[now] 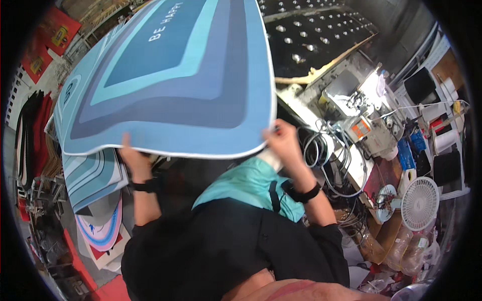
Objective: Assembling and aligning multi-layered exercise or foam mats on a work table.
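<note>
A large floor mat point(257, 90) in bands of blue, grey-blue and turquoise, with a white bound edge and rounded corners, is spread out before me. My left hand point(135, 159) grips its near edge toward the left, thumb on top and the other fingers hidden beneath. At the near right corner, my right hand point(284, 142) is closed on the white edge. Something small and dark shows at the right fingers, too small to name. Between my hands the near edge sags in a slight wave.
More blue mats point(95, 173) hang at the left, above a pink rounded mat point(105, 231). A black table with shiny studs point(314, 37) stands at the far right. Nearer are a sewing machine point(369, 135), looped cables point(326, 160) and a white fan point(420, 203).
</note>
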{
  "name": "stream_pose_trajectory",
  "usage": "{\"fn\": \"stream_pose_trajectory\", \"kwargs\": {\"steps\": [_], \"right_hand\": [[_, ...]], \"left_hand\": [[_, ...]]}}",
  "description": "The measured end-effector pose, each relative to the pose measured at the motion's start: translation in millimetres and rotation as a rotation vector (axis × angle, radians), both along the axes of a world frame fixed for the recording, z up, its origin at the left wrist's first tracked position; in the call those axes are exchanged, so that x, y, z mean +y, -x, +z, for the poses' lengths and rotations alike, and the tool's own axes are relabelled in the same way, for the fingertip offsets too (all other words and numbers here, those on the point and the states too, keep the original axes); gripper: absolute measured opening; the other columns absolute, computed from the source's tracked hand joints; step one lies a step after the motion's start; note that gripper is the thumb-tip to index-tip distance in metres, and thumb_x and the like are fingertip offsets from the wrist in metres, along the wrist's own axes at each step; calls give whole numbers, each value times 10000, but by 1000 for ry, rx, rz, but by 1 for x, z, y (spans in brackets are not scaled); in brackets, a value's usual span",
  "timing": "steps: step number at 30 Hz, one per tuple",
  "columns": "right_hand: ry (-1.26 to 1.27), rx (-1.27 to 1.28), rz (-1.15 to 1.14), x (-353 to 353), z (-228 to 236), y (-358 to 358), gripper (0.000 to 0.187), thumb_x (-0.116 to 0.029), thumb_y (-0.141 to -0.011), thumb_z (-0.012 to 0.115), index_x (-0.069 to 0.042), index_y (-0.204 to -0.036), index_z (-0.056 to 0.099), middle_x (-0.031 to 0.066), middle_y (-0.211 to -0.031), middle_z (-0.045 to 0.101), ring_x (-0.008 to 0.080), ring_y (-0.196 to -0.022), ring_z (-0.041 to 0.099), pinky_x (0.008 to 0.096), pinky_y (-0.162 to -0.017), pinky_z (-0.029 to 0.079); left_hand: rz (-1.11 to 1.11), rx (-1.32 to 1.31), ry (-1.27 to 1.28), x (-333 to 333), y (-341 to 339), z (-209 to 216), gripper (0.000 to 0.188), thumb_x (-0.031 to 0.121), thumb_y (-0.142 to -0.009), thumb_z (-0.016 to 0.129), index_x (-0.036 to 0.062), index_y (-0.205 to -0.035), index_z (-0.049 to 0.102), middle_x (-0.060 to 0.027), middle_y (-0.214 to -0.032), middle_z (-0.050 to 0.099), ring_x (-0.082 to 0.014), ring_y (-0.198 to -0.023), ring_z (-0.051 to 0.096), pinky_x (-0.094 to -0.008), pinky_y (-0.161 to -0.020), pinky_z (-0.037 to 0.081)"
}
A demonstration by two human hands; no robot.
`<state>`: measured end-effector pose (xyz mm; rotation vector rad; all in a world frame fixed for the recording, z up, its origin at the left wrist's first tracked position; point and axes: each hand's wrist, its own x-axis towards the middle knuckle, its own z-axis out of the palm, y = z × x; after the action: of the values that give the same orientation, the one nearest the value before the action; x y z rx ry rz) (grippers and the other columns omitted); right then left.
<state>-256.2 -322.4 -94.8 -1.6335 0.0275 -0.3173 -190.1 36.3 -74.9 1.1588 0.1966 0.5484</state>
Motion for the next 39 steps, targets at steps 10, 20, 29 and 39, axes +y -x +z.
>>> {"fn": "stream_pose_trajectory", "kwargs": {"steps": [10, 20, 29, 39], "right_hand": [[67, -57, 592, 103, -4, 31, 227, -239, -784, 634, -25, -709, 629, 96, -599, 615, 159, -542, 612, 279, -504, 459], [239, 83, 108, 55, -23, -48, 294, -264, -797, 573, 21, -774, 642, 102, -664, 649, 149, -626, 622, 268, -594, 475], [-227, 197, 163, 111, -23, -74, 222, -222, -802, 597, -20, -712, 579, 72, -595, 600, 53, -361, 335, 204, -317, 221], [-403, 337, 701, 229, -55, 25, 245, -217, -805, 605, 22, -857, 613, 28, -675, 618, 76, -509, 539, 211, -402, 390]], "left_hand": [[-100, -110, 122, 116, 122, 11, 706, 585, -852, 299, 29, -1283, 358, -211, -1196, 481, -309, -1045, 501, -394, -893, 410], [-465, 16, -319, -36, 156, -58, 629, 516, -884, 293, 2, -1224, 418, -193, -1141, 529, -287, -1015, 514, -384, -877, 411], [-475, 210, -338, -30, 142, -101, 415, 245, -943, 265, -62, -1087, 504, -153, -1000, 612, -200, -940, 535, -319, -870, 383], [-255, 134, -463, -16, 139, -114, 398, 332, -903, 411, -8, -1075, 528, -106, -1073, 556, -177, -994, 512, -322, -842, 427]]}}
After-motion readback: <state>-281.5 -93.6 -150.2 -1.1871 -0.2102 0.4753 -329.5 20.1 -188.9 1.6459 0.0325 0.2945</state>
